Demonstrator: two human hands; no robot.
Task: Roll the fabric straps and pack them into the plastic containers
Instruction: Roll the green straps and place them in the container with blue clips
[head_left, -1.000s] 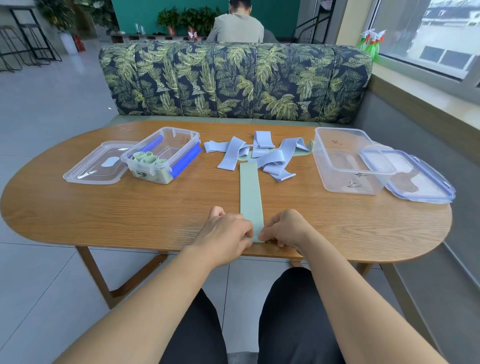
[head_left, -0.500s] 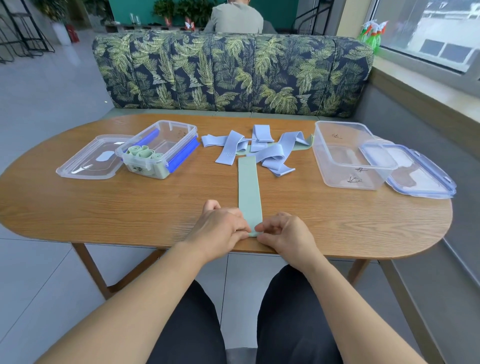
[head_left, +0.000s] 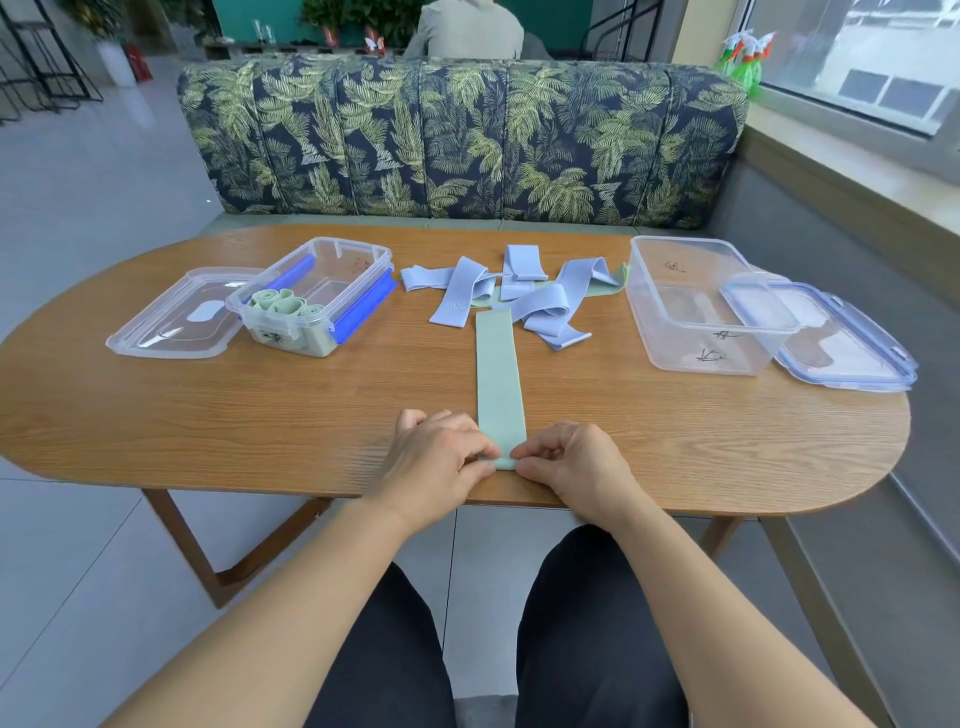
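Observation:
A pale green strap (head_left: 497, 374) lies flat on the wooden table (head_left: 208, 415), running from the blue pile towards me. My left hand (head_left: 439, 457) and my right hand (head_left: 574, 460) pinch its near end from either side, where a small fold or roll has formed. Several light blue straps (head_left: 524, 301) lie tangled at the table's middle back. The left container (head_left: 317, 296), with blue clips, holds rolled green straps (head_left: 283, 304). The right container (head_left: 701, 306) is clear and holds nothing.
One clear lid (head_left: 176, 317) lies left of the left container. A blue-rimmed lid (head_left: 841, 338) leans against the right container. A leaf-patterned sofa (head_left: 467, 140) stands behind the table, with a person seated beyond it. A window ledge runs on the right.
The strap's near end has begun to turn over between my fingertips. Both hands stay at the front edge, and the camera has tilted slightly.

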